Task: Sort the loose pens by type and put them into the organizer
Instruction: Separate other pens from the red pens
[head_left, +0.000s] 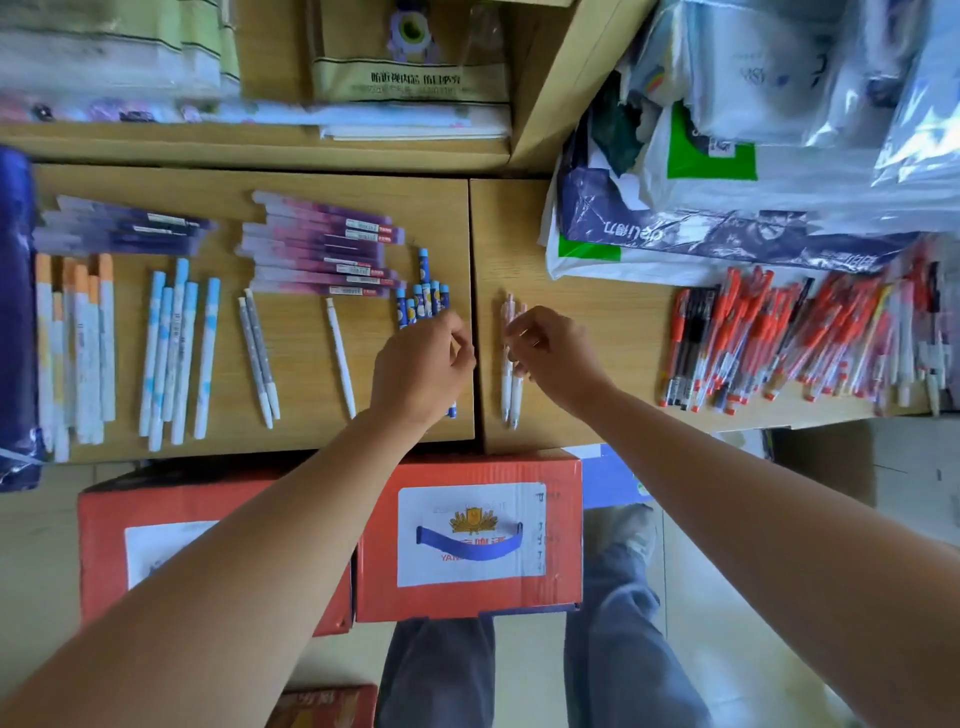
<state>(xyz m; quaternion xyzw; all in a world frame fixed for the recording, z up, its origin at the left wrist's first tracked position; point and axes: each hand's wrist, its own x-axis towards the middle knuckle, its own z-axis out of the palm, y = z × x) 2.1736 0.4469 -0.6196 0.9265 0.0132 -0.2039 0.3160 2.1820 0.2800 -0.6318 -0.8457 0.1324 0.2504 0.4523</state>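
Sorted rows of pens lie on the wooden desk (291, 431): orange-capped pens (78, 343), light blue pens (176, 353), two grey pens (257, 353), one white pen (340, 358), purple pens (322, 249) and dark blue pens (423, 296). My left hand (421, 369) lies over the dark blue pens with its fingers curled round one; its tip pokes out below the palm. My right hand (553, 353) pinches the pink-white pens (508, 384) lying just right of the desk seam. A heap of unsorted red and black pens (789, 343) lies at the right. No organizer is recognisable.
Plastic bags (727, 156) are piled at the back right. A shelf with packaged goods (410, 78) runs along the back. Red cartons (467, 540) stand on the floor against the desk front, by my legs. A dark blue bundle (15, 312) borders the left edge.
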